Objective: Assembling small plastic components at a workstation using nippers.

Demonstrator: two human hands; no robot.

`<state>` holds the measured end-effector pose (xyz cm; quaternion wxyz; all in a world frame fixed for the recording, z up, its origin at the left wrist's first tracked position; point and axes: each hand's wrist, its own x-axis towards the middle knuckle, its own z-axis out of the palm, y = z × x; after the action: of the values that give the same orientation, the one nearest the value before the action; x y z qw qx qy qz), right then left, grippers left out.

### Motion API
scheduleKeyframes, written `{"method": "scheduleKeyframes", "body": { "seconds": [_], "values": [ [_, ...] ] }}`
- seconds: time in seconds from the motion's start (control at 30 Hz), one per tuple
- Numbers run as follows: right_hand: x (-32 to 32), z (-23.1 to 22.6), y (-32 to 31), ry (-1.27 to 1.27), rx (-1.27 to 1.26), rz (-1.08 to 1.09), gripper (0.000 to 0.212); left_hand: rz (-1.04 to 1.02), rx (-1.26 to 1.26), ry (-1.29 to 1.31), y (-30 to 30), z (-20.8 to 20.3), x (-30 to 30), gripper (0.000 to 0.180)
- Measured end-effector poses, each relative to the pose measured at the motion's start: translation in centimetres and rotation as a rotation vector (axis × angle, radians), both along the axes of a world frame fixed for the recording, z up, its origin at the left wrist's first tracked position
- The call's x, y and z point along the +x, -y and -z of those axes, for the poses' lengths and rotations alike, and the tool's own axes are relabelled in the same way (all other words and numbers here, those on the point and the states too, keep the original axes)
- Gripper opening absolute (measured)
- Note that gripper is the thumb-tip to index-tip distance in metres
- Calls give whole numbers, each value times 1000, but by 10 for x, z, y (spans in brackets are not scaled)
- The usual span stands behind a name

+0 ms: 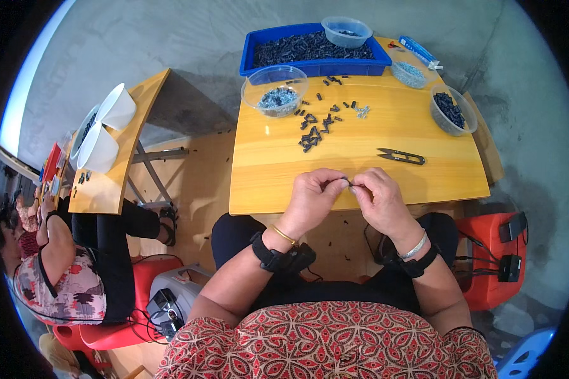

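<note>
Over the table's front edge, my left hand [313, 201] and my right hand [384, 203] meet, thumbs and forefingers pinched together on a small black part [349, 182]. Most of it is hidden by the fingertips, so its exact kind does not show. Beyond my right hand lies a pair of black thread snips [401, 156]. Loose small black cylindrical parts [311, 138] are scattered farther up the table, with a little heap of clear small pieces [361, 112] beside them.
A blue tray [335, 67] of black parts stands at the back, one clear bowl [348, 31] on its edge. Clear bowls [275, 92] [454, 111] flank the wooden table [360, 158]. At left, a co-worker [63, 278] sits by another table [146, 95] with white bowls [99, 149].
</note>
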<state>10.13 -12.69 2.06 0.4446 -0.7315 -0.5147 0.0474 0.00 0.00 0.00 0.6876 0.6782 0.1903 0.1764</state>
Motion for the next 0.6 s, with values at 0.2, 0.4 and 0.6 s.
{"method": "scheduleKeyframes", "body": {
  "seconds": [0.2, 0.4, 0.6],
  "values": [
    [1, 10, 1, 272, 23, 27, 10, 4, 621, 163, 8, -2, 5, 10],
    [0, 8, 1, 320, 50, 47, 10, -79, 840, 160, 11, -7, 2, 9],
    [4, -11, -11, 26, 135, 131, 11, -93, 912, 187, 5, -5, 0, 7]
  ]
}}
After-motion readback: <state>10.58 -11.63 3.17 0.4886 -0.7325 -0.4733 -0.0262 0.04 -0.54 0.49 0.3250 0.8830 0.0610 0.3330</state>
